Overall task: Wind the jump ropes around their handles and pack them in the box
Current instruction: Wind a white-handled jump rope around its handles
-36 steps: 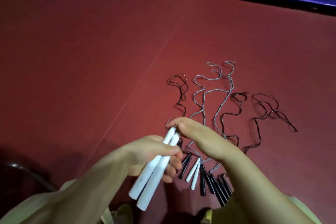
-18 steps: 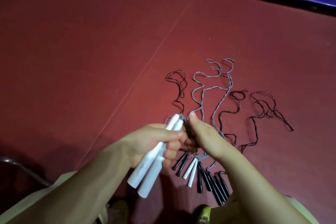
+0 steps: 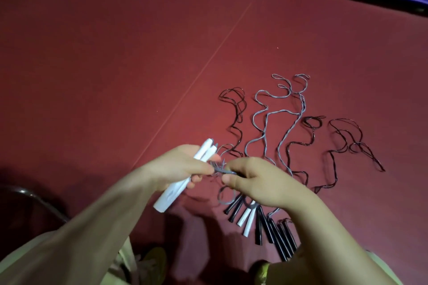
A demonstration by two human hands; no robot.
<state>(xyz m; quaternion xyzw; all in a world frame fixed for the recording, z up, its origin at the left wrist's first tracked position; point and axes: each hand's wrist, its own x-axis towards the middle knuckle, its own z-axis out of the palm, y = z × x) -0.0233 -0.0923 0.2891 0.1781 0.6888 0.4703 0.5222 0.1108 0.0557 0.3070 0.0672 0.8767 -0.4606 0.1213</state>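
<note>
Winding a thin grey cord (image 3: 223, 170) onto paired white handles (image 3: 185, 176).
Your left hand (image 3: 178, 169) grips the stiff, light handles above the red floor (image 3: 115, 65); your right hand (image 3: 257, 183) pinches the springy, slippery cord close in.

The white handles (image 3: 176, 190) at lower centre look like smooth, faintly glossy plastic, and the black handles (image 3: 275, 236) shine more. The grey cord (image 3: 261, 120) seems thin and slick (perhaps coated), lying on a matt red mat (image 3: 115, 53).
</note>
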